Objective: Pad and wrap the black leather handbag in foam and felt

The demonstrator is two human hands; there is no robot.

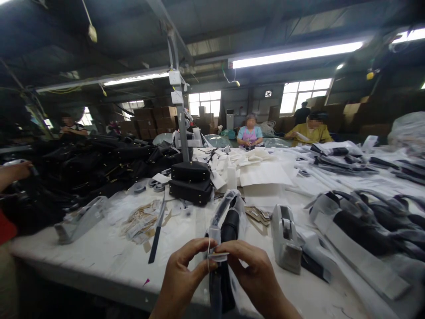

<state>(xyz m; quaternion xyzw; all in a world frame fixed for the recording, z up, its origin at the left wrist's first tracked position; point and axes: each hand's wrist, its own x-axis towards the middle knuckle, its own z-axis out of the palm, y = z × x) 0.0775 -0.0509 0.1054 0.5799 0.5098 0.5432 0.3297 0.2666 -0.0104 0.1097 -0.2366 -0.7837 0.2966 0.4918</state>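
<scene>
L hand [184,269] pinches a cord [209,253], R hand [253,266] the tag [221,255], prob. to keep both steady; bag [229,226] lies just under 'em on the table [111,261], prob. for easy reach.

Long lit tubes [299,55] hang above stacked brown cartons [144,123] and bright windows [290,97].
</scene>
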